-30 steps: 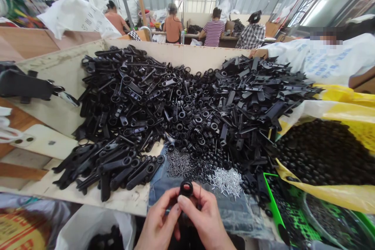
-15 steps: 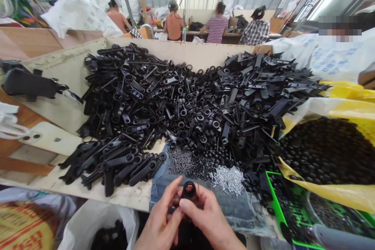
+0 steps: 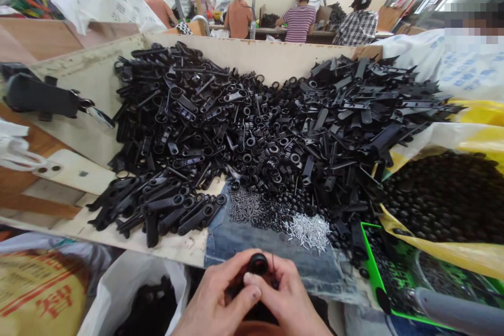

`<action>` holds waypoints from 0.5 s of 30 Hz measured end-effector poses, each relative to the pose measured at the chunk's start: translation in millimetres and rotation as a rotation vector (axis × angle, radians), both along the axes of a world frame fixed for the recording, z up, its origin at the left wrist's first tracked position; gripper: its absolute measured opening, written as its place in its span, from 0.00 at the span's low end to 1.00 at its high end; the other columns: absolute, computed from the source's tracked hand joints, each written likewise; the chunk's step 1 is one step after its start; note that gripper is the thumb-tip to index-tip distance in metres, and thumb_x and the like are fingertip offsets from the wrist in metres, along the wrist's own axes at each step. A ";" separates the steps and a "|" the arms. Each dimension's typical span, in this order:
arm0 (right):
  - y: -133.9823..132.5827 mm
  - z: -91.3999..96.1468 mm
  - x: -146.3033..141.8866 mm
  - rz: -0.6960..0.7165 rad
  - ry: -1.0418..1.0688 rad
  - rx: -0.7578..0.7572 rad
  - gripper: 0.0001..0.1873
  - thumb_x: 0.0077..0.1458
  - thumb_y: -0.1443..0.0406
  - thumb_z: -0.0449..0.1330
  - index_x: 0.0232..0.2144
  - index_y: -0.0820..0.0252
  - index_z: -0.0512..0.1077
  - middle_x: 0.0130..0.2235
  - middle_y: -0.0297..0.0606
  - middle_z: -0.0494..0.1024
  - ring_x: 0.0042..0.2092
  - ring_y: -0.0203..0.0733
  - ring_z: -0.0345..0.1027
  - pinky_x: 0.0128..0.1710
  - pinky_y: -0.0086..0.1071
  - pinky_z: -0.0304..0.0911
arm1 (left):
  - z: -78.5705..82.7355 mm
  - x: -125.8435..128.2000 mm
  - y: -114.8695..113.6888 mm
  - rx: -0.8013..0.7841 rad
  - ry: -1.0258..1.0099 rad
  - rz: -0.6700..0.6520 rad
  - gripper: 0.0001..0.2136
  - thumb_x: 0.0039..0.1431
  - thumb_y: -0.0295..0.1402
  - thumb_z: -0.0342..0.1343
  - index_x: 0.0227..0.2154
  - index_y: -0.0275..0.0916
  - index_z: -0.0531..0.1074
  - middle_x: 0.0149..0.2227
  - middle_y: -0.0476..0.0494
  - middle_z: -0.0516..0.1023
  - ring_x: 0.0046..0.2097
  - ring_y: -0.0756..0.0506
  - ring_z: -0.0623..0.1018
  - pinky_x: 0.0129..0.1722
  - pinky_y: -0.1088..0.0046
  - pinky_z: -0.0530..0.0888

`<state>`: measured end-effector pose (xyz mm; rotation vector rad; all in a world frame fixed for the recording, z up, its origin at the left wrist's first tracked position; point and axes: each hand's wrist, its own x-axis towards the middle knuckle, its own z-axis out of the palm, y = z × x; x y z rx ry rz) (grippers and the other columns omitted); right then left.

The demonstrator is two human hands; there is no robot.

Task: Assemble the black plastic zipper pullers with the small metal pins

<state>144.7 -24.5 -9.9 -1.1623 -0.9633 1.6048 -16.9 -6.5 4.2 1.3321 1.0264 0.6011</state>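
Note:
A black plastic part with a round ring end [image 3: 258, 263] is gripped between my two hands, close to the bench's front edge. My left hand [image 3: 224, 291] closes on it from the left, the thumb pressing near the ring. From the other side my right hand [image 3: 285, 286] holds the same part, its thumb just under the ring. The rest of the part is hidden by my fingers and palms. Just beyond my hands lies a blue denim cloth [image 3: 232, 244], bearing a heap of silver pins [image 3: 309, 231] and a pile of small grey screws [image 3: 246, 206].
Large heaps of black handle-like parts [image 3: 185, 105] and flat black pieces [image 3: 354, 100] fill the bench. Assembled-looking black parts [image 3: 169, 215] lie at left. A green tray [image 3: 372, 268], a yellow bag of black balls [image 3: 444, 199] and a grey cylindrical tool [image 3: 457, 304] stand right. Several people work behind.
The black part has turned in my hands, its ring tilting, and my thumbs have come together below it. The view has shifted slightly, moving the bench up in the picture.

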 end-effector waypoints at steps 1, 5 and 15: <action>0.4 -2.8 -0.7 -0.009 0.017 -0.008 0.22 0.52 0.48 0.69 0.30 0.62 0.77 0.28 0.35 0.76 0.29 0.37 0.65 0.31 0.29 0.63 | -2.4 -0.4 -0.3 -0.039 0.005 -0.010 0.22 0.61 0.38 0.61 0.59 0.51 0.75 0.49 0.41 0.84 0.38 0.42 0.84 0.36 0.72 0.81; 8.8 -17.7 -7.2 -0.018 0.132 -0.116 0.23 0.53 0.47 0.69 0.32 0.62 0.76 0.26 0.33 0.74 0.24 0.33 0.60 0.26 0.27 0.58 | -15.5 -3.9 -4.2 -0.162 -0.030 0.075 0.31 0.61 0.38 0.61 0.67 0.53 0.63 0.57 0.37 0.79 0.23 0.50 0.78 0.19 0.76 0.76; 100.8 10.1 -13.0 -0.023 -0.701 0.339 0.17 0.62 0.56 0.60 0.48 0.56 0.80 0.34 0.34 0.80 0.28 0.37 0.66 0.30 0.29 0.63 | -13.9 -72.7 53.9 1.043 0.726 0.541 0.19 0.68 0.29 0.53 0.61 0.43 0.72 0.56 0.41 0.82 0.53 0.40 0.82 0.55 0.62 0.73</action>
